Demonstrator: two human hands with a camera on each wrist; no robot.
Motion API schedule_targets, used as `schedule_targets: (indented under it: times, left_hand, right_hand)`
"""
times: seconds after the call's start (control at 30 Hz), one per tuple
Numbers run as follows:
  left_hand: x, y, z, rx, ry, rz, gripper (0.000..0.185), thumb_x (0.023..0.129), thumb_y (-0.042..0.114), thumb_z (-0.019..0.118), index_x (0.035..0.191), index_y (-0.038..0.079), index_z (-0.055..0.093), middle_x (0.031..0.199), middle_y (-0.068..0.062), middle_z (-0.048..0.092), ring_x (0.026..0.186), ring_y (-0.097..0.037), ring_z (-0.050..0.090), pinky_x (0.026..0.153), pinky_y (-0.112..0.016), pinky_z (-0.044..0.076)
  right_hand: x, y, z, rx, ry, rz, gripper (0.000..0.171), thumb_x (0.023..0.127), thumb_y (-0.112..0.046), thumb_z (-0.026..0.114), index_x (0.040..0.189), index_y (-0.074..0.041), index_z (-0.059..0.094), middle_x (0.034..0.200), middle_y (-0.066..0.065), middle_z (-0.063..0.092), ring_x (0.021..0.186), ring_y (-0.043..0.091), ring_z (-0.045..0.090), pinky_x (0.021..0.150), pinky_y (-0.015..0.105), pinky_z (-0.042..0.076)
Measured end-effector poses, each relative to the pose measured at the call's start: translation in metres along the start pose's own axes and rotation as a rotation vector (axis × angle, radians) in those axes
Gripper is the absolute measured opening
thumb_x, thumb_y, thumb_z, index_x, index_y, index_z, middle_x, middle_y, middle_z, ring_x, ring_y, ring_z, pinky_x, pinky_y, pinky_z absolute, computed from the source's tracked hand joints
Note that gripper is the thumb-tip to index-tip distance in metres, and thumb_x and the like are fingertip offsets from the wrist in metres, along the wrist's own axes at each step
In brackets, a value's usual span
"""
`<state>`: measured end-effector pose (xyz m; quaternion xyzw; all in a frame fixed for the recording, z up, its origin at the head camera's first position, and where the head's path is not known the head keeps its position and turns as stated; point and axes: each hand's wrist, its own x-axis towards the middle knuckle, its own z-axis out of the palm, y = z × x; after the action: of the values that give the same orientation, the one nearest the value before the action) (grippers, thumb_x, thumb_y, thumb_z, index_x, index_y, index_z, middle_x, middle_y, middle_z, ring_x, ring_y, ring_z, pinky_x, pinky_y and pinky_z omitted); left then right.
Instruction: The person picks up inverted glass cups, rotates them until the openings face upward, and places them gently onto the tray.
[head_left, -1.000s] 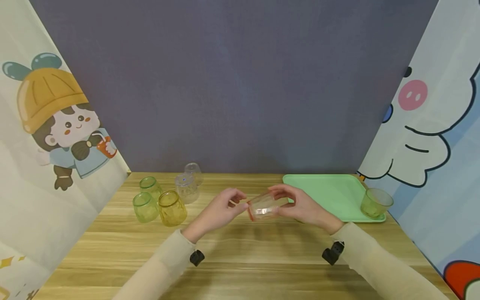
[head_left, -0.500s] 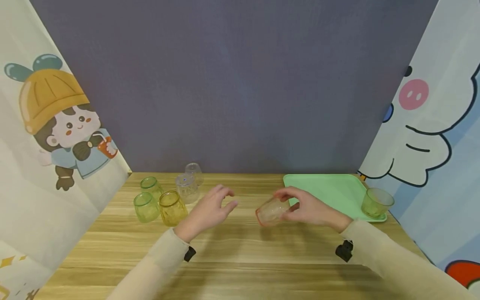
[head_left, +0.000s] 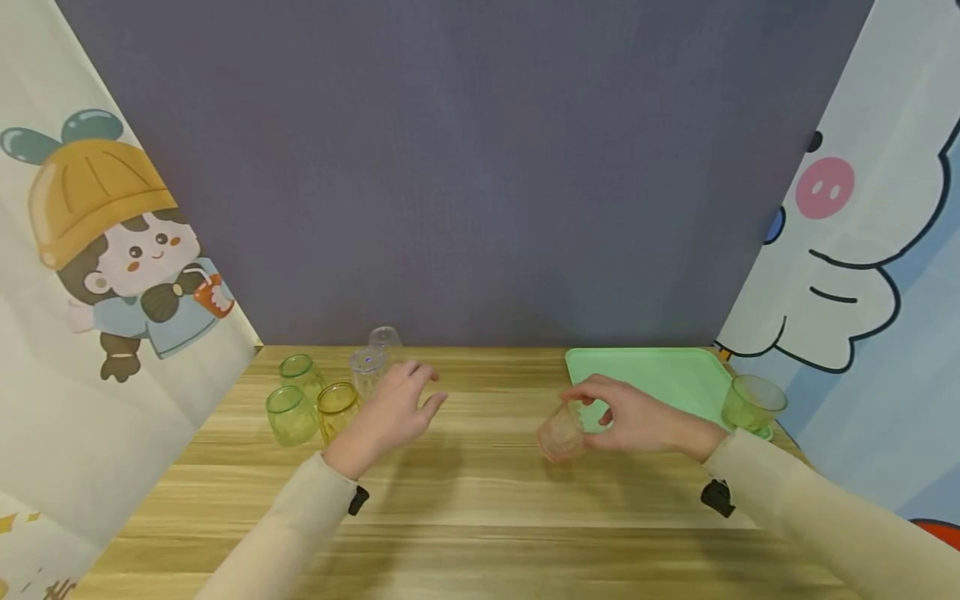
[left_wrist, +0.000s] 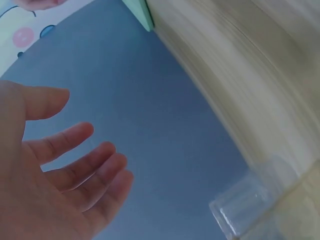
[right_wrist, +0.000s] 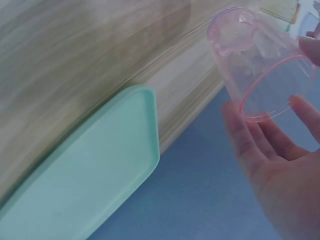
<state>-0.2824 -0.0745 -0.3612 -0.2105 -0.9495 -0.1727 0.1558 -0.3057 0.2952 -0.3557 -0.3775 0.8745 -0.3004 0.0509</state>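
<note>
Your right hand (head_left: 637, 421) pinches a small, pale pink transparent plastic cup (head_left: 561, 433) by its rim end, thumb on one side and fingers (right_wrist: 245, 145) on the other; the cup is tilted, its base pointing to the left of the hand, above the wooden tabletop (head_left: 480, 492). Just beyond and to the right of this hand lies a flat mint-green plastic tray (head_left: 660, 379); a translucent green cup (head_left: 752, 404) stands at the tray's near right corner, further right of the hand.

Your left hand (head_left: 390, 412) holds nothing: its fingers (left_wrist: 75, 140) are straight and loosely spread, palm down over the tabletop. Just to its left stands a yellow translucent cup (head_left: 336, 408); beyond that, further left, are two green translucent cups (head_left: 288, 414). Immediately past the fingertips stand two clear plastic cups (head_left: 369, 368), one behind the other, the nearer one close to the fingers.
</note>
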Motion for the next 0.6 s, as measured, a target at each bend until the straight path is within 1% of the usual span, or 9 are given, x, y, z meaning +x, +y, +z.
schedule_targets:
  times: [0.13, 0.27, 0.37, 0.5, 0.6]
  left_hand:
    - [-0.001, -0.007, -0.002, 0.062, 0.01, 0.011, 0.032, 0.1, 0.028, 0.066, 0.12, 0.004, 0.067, 0.117, -0.013, 0.065, 0.108, -0.034, 0.061, 0.091, -0.049, 0.051]
    - [-0.001, -0.016, -0.001, 0.12, 0.011, 0.011, 0.033, 0.1, 0.029, 0.066, 0.12, 0.003, 0.066, 0.116, -0.013, 0.066, 0.105, -0.034, 0.062, 0.088, -0.049, 0.053]
    - [-0.001, -0.023, 0.0, 0.145, 0.014, 0.003, 0.034, 0.099, 0.029, 0.066, 0.12, 0.002, 0.067, 0.116, -0.015, 0.066, 0.106, -0.036, 0.062, 0.089, -0.05, 0.053]
    - [-0.002, -0.031, -0.001, 0.167, 0.007, -0.012, 0.034, 0.099, 0.028, 0.066, 0.12, 0.001, 0.066, 0.116, -0.016, 0.066, 0.106, -0.035, 0.062, 0.092, -0.05, 0.052]
    - [-0.002, -0.036, -0.001, 0.193, 0.004, -0.019, 0.034, 0.099, 0.027, 0.067, 0.12, 0.0, 0.066, 0.115, -0.017, 0.065, 0.104, -0.035, 0.063, 0.09, -0.05, 0.052]
  right_hand:
    - [0.0, -0.002, -0.004, -0.063, -0.045, 0.027, 0.059, 0.083, -0.014, 0.079, 0.138, -0.007, 0.059, 0.121, 0.002, 0.057, 0.109, 0.02, 0.052, 0.078, 0.036, 0.055]
    - [-0.001, -0.004, -0.008, -0.128, -0.082, 0.059, 0.059, 0.082, -0.015, 0.077, 0.138, -0.008, 0.059, 0.126, 0.005, 0.057, 0.113, 0.023, 0.055, 0.082, 0.039, 0.054]
    - [-0.001, -0.005, -0.011, -0.188, -0.101, 0.065, 0.06, 0.081, -0.017, 0.077, 0.138, -0.008, 0.06, 0.127, 0.007, 0.057, 0.115, 0.025, 0.055, 0.085, 0.044, 0.053]
    - [-0.001, -0.005, -0.015, -0.266, -0.115, 0.065, 0.062, 0.078, -0.017, 0.077, 0.137, -0.009, 0.061, 0.126, 0.007, 0.058, 0.116, 0.026, 0.056, 0.091, 0.046, 0.05]
    - [0.001, -0.005, -0.017, -0.299, -0.128, 0.07, 0.061, 0.078, -0.017, 0.077, 0.137, -0.01, 0.061, 0.126, 0.007, 0.058, 0.117, 0.028, 0.056, 0.094, 0.048, 0.049]
